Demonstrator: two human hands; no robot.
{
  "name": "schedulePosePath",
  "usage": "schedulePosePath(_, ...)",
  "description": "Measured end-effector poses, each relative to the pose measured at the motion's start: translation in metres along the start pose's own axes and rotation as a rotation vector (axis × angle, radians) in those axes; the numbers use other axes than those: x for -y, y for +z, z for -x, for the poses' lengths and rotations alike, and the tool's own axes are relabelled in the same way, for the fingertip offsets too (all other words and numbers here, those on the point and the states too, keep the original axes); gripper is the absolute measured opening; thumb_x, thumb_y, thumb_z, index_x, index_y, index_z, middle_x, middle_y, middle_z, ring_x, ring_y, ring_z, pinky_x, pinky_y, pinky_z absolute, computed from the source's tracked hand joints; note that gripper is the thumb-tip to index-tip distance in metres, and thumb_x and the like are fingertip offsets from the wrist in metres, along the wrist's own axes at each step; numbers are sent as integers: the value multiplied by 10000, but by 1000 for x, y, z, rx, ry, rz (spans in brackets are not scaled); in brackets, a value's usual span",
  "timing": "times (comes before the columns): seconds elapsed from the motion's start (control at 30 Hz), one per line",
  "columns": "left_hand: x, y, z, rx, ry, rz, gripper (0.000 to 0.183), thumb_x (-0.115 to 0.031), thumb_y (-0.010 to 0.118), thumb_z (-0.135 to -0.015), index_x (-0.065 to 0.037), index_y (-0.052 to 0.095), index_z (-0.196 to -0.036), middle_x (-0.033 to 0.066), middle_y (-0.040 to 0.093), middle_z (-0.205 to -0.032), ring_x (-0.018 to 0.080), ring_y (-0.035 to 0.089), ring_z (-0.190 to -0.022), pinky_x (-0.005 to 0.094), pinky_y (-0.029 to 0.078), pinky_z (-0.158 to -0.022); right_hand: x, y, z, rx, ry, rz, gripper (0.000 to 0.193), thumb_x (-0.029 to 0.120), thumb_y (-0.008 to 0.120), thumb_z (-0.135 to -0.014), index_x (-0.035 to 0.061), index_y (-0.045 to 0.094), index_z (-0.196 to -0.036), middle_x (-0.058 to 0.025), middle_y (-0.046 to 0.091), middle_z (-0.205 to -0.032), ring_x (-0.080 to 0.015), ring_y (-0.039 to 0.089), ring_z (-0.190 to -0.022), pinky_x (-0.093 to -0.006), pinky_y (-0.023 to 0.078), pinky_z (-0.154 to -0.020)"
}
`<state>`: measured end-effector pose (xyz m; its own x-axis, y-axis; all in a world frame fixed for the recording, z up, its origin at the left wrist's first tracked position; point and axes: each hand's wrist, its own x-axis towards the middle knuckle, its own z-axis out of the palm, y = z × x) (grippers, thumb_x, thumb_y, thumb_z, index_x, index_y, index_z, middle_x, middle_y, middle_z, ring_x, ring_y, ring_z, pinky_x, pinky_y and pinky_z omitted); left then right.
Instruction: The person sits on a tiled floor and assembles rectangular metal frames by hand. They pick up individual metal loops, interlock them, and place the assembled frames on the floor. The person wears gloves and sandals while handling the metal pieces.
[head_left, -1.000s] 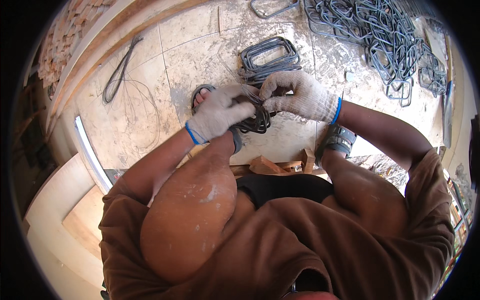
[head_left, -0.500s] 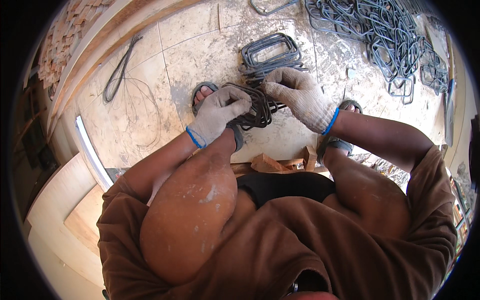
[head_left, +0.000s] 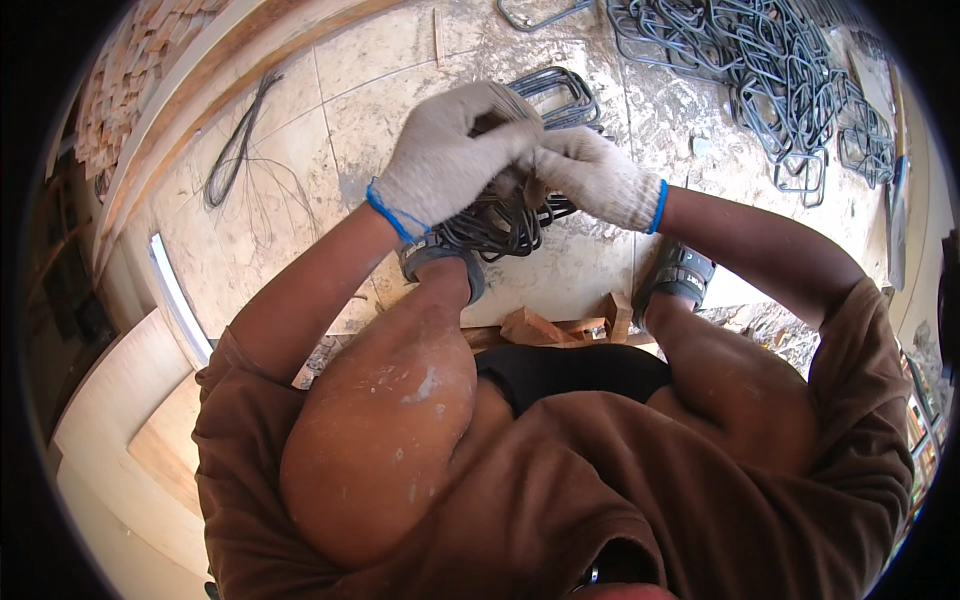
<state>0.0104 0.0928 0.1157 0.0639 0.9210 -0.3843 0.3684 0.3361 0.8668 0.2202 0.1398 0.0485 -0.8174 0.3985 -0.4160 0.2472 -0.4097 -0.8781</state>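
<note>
Stained floor (head_left: 370, 100), curled hands (head_left: 435, 165) (head_left: 600, 180) over metal loops (head_left: 510, 236)

"Is any lettering visible?"
"Yes, small pale letters on the dark strap of the right sandal (head_left: 688, 272)."
"Anywhere else?"
"Similar pale marks on the left sandal (head_left: 425, 246), too small to read surely."

Stacked wood pieces (head_left: 140, 65) lie beside a long wooden beam (head_left: 180, 100) at upper left, with a white strip (head_left: 178, 290) and pale panel (head_left: 110, 372) below, and brown wood offcuts (head_left: 530, 327) near centre.
</note>
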Motion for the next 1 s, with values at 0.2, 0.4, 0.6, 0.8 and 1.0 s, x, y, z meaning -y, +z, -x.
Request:
schedulePosePath(0.2, 10, -15, -1, -101, -191, 266, 314, -321, 696, -1076, -40, 697, -1217, 48, 748, -992, 105, 712, -849, 250, 577, -718, -14, 14, 17, -396, -168, 317, 416, 306, 689, -1035, -36, 725, -1269, -159, 784, -1102, -204, 756, -945, -357, 608, -883)
schedulePosePath(0.4, 11, -7, -1, -85, -113, 328, 268, -282, 748, -1049, -28, 712, -1125, 51, 751, -951, 120, 745, -869, 257, 598, -748, -7, 26, 7, -220, -30, 348, 340, 336, 799, -955, 37, 810, -1117, -136, 802, -973, -236, 761, -856, -371, 603, -826)
schedulePosePath(0.6, 15, -24, -11, -194, -56, -157, 335, -330, 706, -1058, -25, 699, -1198, 53, 737, -964, 124, 712, -937, 269, 579, -723, -9, 24, 9, -162, -98, 293, 269, 309, 787, -964, 48, 798, -1026, -116, 770, -899, -230, 739, -819, -384, 589, -782)
schedulePosePath(0.8, 63, -13, 5, -208, -333, 438, 388, -337, 587, -1102, -5, 674, -1282, 112, 747, -1048, 179, 695, -937, 332, 589, -795, -11, 18, 7, -156, -204, 438, 216, 260, 777, -958, 45, 778, -982, -149, 736, -901, -290, 728, -848, -409, 578, -802)
schedulePosePath(1.0, 4, -26, 30, 421, -142, -363, 407, -366, 549, -1076, -3, 729, -1030, 188, 730, -935, 351, 708, -897, 445, 573, -860, -6, 22, 6, -251, -140, 469, 222, 265, 777, -942, 51, 784, -1000, -177, 745, -972, -368, 731, -918, -452, 581, -835)
